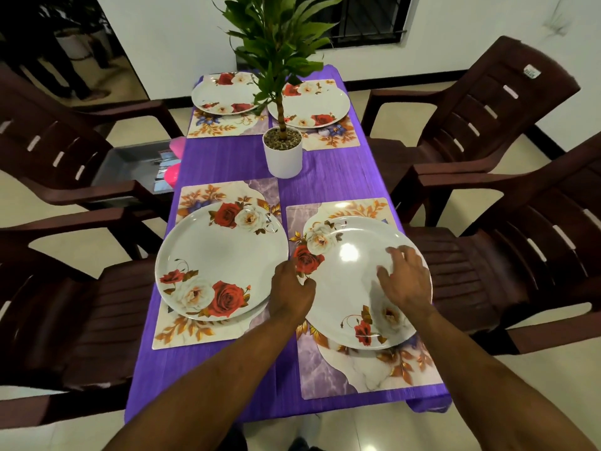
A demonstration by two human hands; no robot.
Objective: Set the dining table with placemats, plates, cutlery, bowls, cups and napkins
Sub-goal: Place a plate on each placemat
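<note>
- Plate (354,275) placement in hand: fourth plate, lower right of frame, resting on placemat (367,375).
- Left hand (292,289) pinching plate's left rim; right hand (405,278) spread flat on plate face.
- Next, probably: centre plate, release, then fetch cutlery, bowls, cups, napkins; none visible on counter (227,161).
</note>
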